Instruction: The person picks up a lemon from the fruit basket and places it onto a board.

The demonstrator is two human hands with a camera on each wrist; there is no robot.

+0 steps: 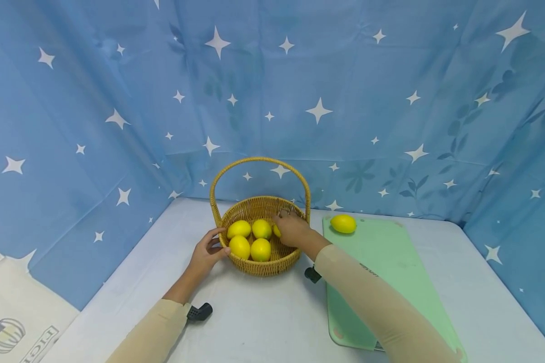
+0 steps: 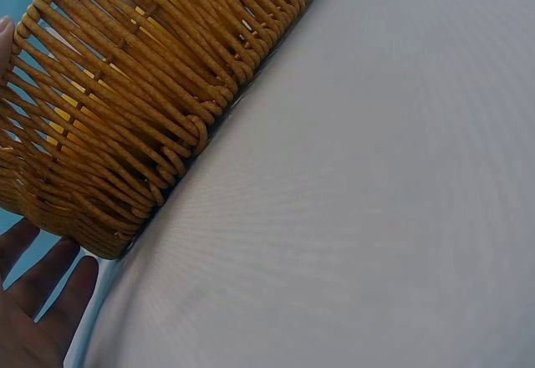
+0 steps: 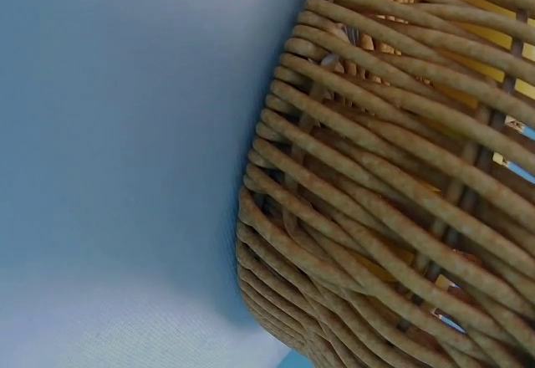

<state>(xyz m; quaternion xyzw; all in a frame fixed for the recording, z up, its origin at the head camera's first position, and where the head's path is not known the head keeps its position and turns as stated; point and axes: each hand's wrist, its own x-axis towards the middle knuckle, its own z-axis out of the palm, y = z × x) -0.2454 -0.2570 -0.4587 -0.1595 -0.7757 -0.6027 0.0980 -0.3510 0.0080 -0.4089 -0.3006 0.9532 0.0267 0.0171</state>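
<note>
A wicker basket (image 1: 264,268) with a tall handle holds several yellow lemons (image 1: 261,250). At its left side, my left hand (image 1: 203,258) grips the rim, thumb at the front left and fingers against the outside. The left wrist view shows the fingers of that hand (image 2: 42,301) beside the wicker wall (image 2: 125,109). My right hand (image 1: 294,230) reaches in over the right rim, its fingers round a lemon (image 1: 277,230) that it partly covers. In the right wrist view the basket wall (image 3: 393,176) hides this hand.
A green cutting board (image 1: 390,257) lies to the right of the basket, under the right forearm, with one lemon (image 1: 343,224) at its far left corner. Behind the white table (image 1: 254,322) hangs a blue curtain (image 1: 272,75) with white stars.
</note>
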